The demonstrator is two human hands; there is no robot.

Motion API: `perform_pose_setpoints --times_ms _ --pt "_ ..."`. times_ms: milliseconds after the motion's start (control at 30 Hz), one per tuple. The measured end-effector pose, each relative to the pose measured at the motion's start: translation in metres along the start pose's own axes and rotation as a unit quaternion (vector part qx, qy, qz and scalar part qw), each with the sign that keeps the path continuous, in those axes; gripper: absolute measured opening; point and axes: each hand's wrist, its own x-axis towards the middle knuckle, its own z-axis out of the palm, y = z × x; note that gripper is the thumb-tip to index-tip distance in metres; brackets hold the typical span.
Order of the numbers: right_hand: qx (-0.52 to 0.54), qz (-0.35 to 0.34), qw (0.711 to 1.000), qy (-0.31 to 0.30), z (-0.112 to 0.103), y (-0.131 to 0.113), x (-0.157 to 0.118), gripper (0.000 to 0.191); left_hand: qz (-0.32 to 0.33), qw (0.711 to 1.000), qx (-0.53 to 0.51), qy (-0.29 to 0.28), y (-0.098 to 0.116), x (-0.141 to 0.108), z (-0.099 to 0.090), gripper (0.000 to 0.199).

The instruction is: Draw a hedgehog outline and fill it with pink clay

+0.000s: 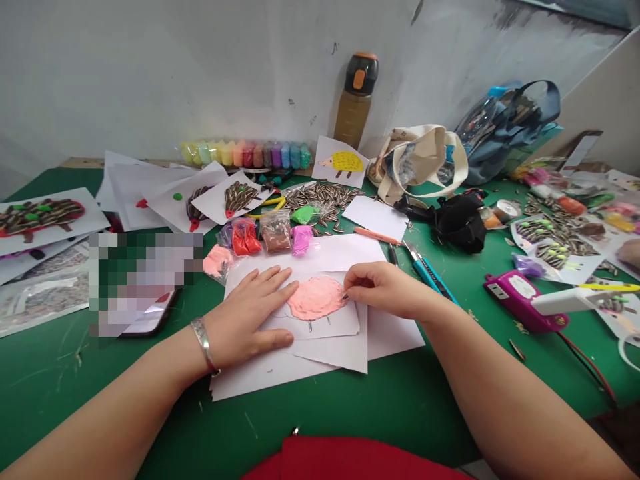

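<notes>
Spread flat, my left hand [257, 310] presses on the white papers [240, 380], its fingertips at the left edge of a flat pink clay oval [316, 298]. The clay lies on a small white sheet [345, 327] with drawn legs below it. At the clay's right edge, my right hand [373, 288] pinches a small dark piece, which looks like a sunflower seed [345, 297]. Bags of red [245, 238], brown [275, 232] and purple [301, 240] clay lie behind the papers, with a bag of pink clay [218, 261] at the left.
Striped seeds [325, 199] lie heaped behind. A phone [150, 313] and seed-covered pictures [43, 217] are at left. To the right are a cutter [430, 273], a black pouch [460, 223], a magenta device [525, 300] and another person's hand [629, 252]. A bottle [354, 100] stands by the wall.
</notes>
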Motion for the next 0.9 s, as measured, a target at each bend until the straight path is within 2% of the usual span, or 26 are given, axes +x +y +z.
perform_pose_setpoints --times_ms 233,400,600,767,900 --pt "-0.060 0.021 0.997 0.038 0.0072 -0.0002 0.0039 0.014 -0.005 1.000 -0.005 0.002 -0.0003 -0.0001 0.0007 0.079" --pt "-0.005 0.010 1.000 0.020 0.0029 0.0016 0.0022 0.013 -0.002 1.000 0.001 0.002 0.0001 0.0002 0.0000 0.079" --pt "-0.063 0.009 0.997 0.039 0.0040 0.0007 0.0029 0.015 -0.001 1.000 0.005 0.006 -0.0006 0.0009 0.0011 0.079" --pt "0.014 0.002 1.000 0.015 0.0014 0.0019 0.0018 0.013 -0.001 1.000 0.011 -0.002 -0.0003 0.0016 0.0009 0.079" --pt "-0.018 0.018 0.999 0.035 0.0046 0.0018 0.0023 0.015 0.003 1.000 0.011 0.002 -0.0013 0.0012 0.0011 0.079"
